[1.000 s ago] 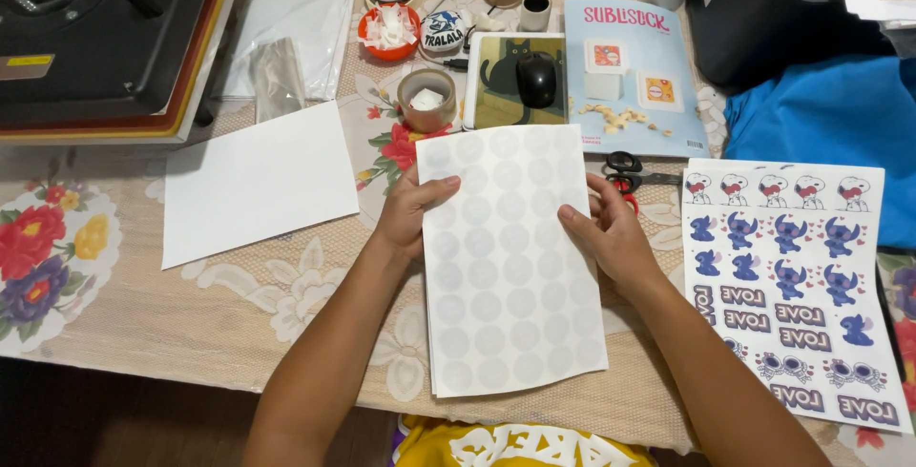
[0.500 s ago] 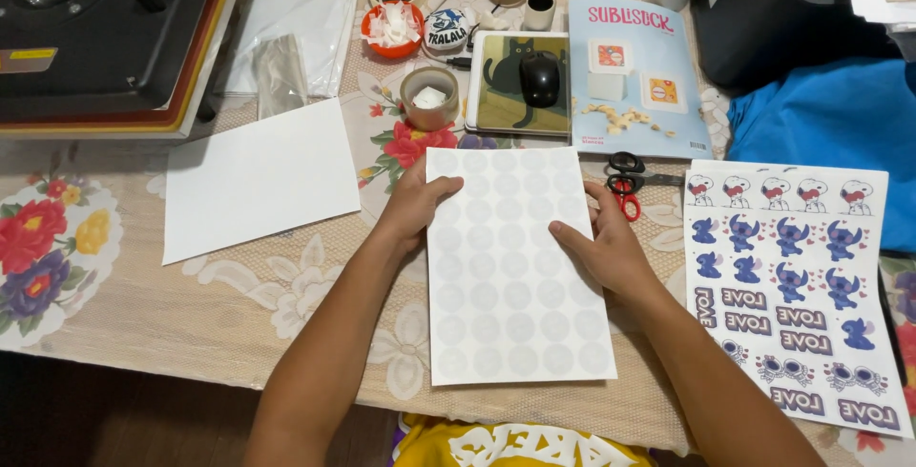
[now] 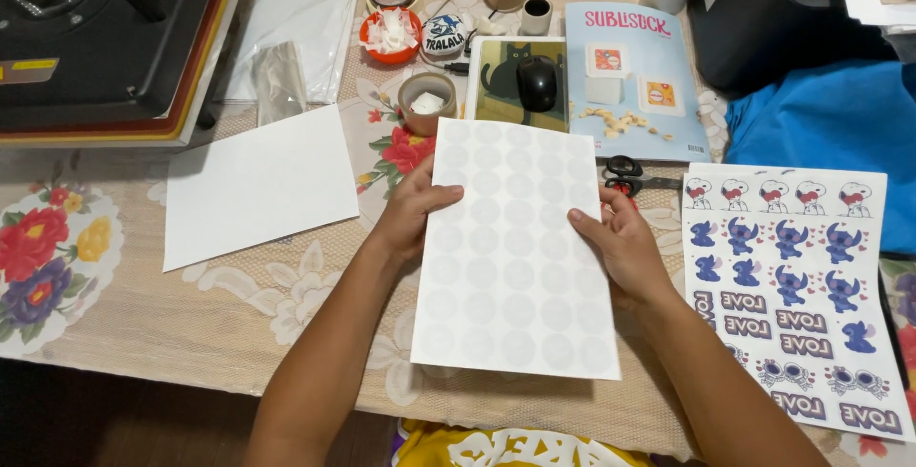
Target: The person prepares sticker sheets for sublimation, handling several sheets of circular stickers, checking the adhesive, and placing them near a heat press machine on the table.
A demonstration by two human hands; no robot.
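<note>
I observe the sheet of round labels (image 3: 510,248) lying flat on the floral tablecloth (image 3: 239,319), held at both side edges. The left hand (image 3: 408,214) grips the left edge: its thumb lies on top of the sheet, while the remaining fingers are tucked under or behind the edge, so I cannot tell how they are set. The right hand (image 3: 622,248) grips the right edge, thumb pressed on the top face and the other fingers curled together along the margin. Beyond the right fingertips, red-handled scissors (image 3: 628,173) lie just past the sheet's corner. Outward from the right hand lies a cartoon sticker sheet (image 3: 800,286), just beside the wrist. Outward from the left fingers, a blank white sheet (image 3: 260,186) lies apart. Ahead of the left fingertips stands a tape roll (image 3: 426,102), near the label sheet's top edge.
</note>
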